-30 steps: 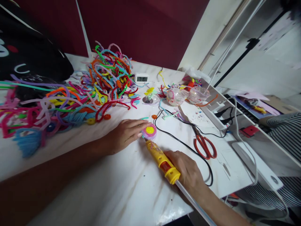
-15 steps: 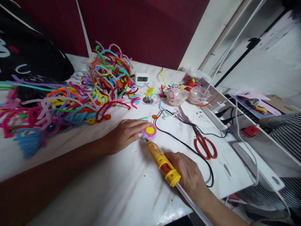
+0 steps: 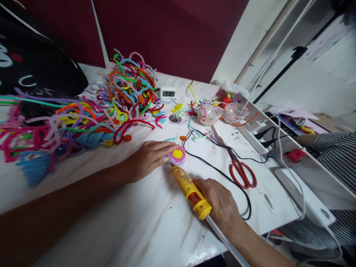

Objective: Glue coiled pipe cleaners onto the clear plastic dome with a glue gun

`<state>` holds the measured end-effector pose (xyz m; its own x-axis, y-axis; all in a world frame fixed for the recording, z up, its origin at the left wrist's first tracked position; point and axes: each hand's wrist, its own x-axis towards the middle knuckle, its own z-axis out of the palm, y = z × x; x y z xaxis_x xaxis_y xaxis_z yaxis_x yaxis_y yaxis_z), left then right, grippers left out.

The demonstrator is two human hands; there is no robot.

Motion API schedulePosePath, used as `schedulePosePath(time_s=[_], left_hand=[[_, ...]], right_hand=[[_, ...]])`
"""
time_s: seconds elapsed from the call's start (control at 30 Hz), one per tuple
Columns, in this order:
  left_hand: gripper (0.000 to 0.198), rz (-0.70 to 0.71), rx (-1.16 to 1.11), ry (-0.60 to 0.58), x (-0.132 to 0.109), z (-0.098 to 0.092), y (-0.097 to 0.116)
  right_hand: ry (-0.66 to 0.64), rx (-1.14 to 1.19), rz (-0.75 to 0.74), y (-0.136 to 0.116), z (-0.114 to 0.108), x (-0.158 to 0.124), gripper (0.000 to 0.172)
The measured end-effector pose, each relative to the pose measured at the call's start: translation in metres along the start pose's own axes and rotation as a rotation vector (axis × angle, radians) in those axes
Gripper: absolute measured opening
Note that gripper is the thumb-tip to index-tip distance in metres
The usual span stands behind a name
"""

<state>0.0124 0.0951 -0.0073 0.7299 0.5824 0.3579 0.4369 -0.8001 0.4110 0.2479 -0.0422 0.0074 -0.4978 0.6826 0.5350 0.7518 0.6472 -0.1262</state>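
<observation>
My right hand (image 3: 218,200) is wrapped round a yellow glue gun (image 3: 191,193), with a clear glue stick (image 3: 226,241) poking out of its back end. The gun's nozzle meets the near left edge of a round pipe-cleaner coil (image 3: 177,155), yellow in the middle, then pink, with lilac outside. My left hand (image 3: 150,159) pinches the coil's left side between thumb and fingers, close to the tabletop. A bit of teal shows by the left fingertips. Whether glue is coming out is too small to tell.
A heap of coloured pipe cleaners (image 3: 130,89) spreads across the left and back. Red-handled scissors (image 3: 243,173) lie right of the gun, beside a black cord (image 3: 217,168). Behind stand a small digital clock (image 3: 168,92) and clear plastic containers (image 3: 208,114). A person's striped sleeve (image 3: 336,148) is at right.
The glue gun and my right hand have shifted slightly left, the nozzle moving along the coil's near edge. My left hand keeps its hold in place.
</observation>
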Motion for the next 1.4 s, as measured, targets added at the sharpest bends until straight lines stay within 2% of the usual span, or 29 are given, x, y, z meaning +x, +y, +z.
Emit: schedulePosePath(time_s=[0.5, 0.73, 1.3, 1.4], left_hand=[[0.042, 0.031, 0.024, 0.015, -0.0011, 0.0016, -0.0013], [0.042, 0.046, 0.031, 0.015, -0.0008, 0.0008, -0.0008], [0.041, 0.022, 0.002, 0.018, 0.0026, -0.0016, 0.001], [0.041, 0.035, -0.004, 0.035, 0.0023, -0.0015, 0.0007]], right_hand=[[-0.027, 0.036, 0.04, 0.0, -0.0026, -0.0012, 0.021], [-0.003, 0.016, 0.01, 0.002, 0.0012, -0.0006, 0.025], [-0.016, -0.024, 0.015, 0.0012, -0.0007, -0.0032, 0.023], [-0.019, -0.002, 0.054, 0.0008, -0.0022, -0.0046, 0.023]])
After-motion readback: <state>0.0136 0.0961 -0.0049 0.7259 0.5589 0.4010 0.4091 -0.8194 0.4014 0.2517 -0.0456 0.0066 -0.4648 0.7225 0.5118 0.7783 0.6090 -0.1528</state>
